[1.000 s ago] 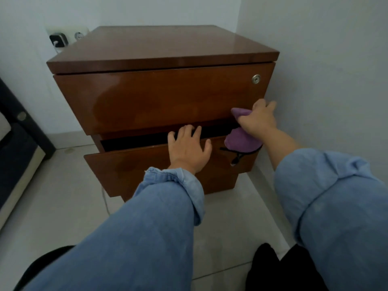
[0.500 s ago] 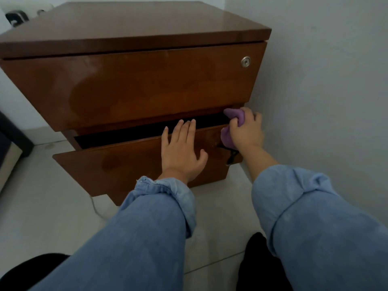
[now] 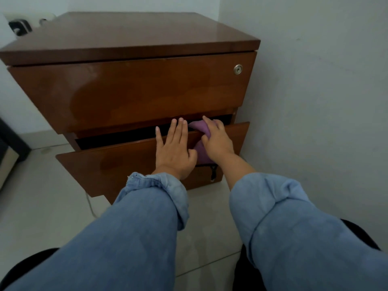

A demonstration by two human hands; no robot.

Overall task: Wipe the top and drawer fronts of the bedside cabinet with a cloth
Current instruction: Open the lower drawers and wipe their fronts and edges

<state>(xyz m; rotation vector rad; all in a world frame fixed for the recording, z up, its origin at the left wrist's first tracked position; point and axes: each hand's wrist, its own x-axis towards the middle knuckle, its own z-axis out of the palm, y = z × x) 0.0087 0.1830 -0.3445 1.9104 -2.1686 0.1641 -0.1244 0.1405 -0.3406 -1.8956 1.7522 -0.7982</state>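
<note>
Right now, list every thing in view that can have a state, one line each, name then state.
Upper drawer: closed.
Lower drawer: pulled partly open, dark gap above its front.
Lock: no key in it.
Purple cloth: bunched, draped over the lower drawer's top edge.
Left hand: flat on the lower drawer front, fingers straight.
Right hand: grips the cloth, pressing it on the drawer edge.
Wall plug: plugged in.

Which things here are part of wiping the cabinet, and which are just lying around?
Part of the job:
bedside cabinet
lower drawer, pulled out
purple cloth
right hand, holding the cloth
left hand, flat on the drawer front

Just there:
wall socket with plug
drawer lock
floor cable
</note>
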